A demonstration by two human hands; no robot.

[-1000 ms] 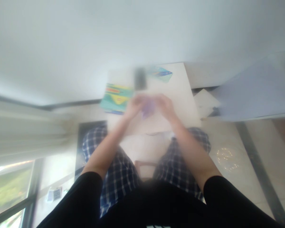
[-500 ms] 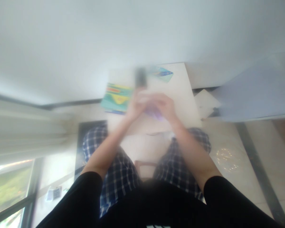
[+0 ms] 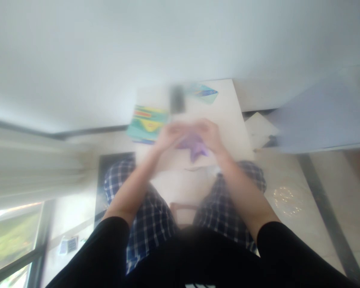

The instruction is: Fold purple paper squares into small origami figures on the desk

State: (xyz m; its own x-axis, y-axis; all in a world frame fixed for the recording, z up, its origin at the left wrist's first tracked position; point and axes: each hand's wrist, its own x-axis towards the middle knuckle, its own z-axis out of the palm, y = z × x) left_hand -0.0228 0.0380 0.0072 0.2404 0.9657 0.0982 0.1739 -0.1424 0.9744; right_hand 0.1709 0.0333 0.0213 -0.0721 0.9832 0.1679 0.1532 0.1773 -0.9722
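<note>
A purple folded piece (image 3: 195, 147), which looks like paper with pointed corners, is held between my two hands over the white table (image 3: 232, 138). My left hand (image 3: 169, 135) grips its left upper side with bent fingers. On the other side my right hand (image 3: 209, 134) has its fingers closed on the upper right part. Pointed tips hang below the hands toward me. The view is hazy, so the fingertips and the exact folds are blurred.
A green and yellow packet (image 3: 148, 125) lies at the table's left. Farther back are a dark, blurred object (image 3: 177, 99) and a light blue packet (image 3: 208, 94). A wall (image 3: 180, 40) rises behind the table. A pale panel (image 3: 324, 116) stands at the right.
My hands have shifted slightly, the left one lower and to the left. More of the purple piece shows below them, with its points spread toward me.
</note>
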